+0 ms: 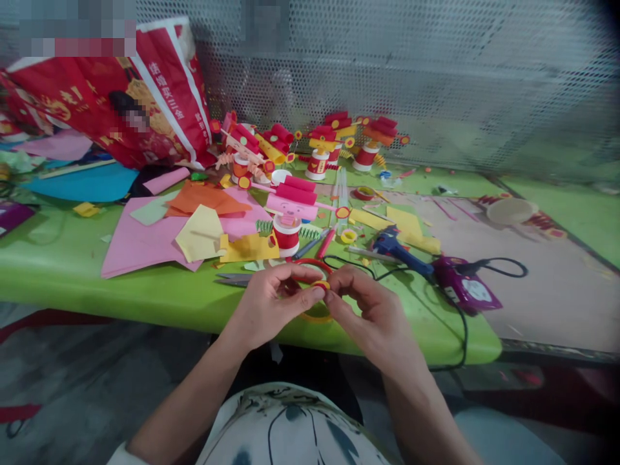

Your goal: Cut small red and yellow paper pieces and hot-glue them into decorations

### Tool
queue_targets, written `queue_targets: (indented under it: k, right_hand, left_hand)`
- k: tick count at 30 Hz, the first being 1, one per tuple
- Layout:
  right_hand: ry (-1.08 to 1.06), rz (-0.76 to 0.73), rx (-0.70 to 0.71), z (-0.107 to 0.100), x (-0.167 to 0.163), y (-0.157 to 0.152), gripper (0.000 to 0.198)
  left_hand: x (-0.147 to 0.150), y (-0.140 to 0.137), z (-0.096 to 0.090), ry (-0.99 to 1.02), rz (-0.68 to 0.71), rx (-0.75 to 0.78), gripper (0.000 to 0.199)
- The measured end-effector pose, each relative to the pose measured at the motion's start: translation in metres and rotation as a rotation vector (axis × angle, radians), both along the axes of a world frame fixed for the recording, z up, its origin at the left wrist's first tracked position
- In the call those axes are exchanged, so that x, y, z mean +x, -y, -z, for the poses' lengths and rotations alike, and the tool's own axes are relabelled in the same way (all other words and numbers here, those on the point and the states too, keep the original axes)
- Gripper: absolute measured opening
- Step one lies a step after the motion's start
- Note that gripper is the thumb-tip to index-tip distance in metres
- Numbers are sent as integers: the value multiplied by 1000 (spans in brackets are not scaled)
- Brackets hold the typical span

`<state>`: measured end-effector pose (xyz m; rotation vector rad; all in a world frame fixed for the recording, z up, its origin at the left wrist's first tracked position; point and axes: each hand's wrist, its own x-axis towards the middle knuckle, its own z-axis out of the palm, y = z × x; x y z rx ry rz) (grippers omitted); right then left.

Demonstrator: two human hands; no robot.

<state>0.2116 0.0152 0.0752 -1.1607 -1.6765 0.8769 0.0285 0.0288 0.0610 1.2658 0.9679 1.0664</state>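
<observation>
My left hand (271, 294) pinches a small red and yellow paper piece (321, 285) between thumb and forefinger. From the other side, the fingertips of my right hand (371, 310) close on the same piece, just above the table's front edge. Beneath my hands lies a pair of scissors (235, 279), its blades pointing left and its orange-red handles partly covered. Right behind stands a paper cup figure (285, 236) in red and white, with a pink face, rolled red paper on top and green folded arms.
More paper figures (317, 161) stand at the back by a perforated metal panel. Coloured paper sheets (145, 239) spread to the left, below a red bag (159, 97). A blue glue gun (402, 252) and its cable lie right, beside a purple box (467, 287).
</observation>
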Motion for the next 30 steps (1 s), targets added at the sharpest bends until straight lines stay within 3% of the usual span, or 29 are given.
queue_targets:
  k: [8,14,21,30]
  right_hand:
    - [50,5,49,-4,-1,-4,14]
    - [78,20,93,-6,-1,-7,20]
    - [90,15,102,-5,-2,-6,20]
    - [79,-4,143,-8,-5,-7,14]
  left_hand:
    - [1,-1,1,8,-14,73,22]
    - [3,-3,3,131,-43,-41,26]
    - [-1,-3,5,64,-61,-26,28]
    - [-4,0,3,122,-61,-11,26]
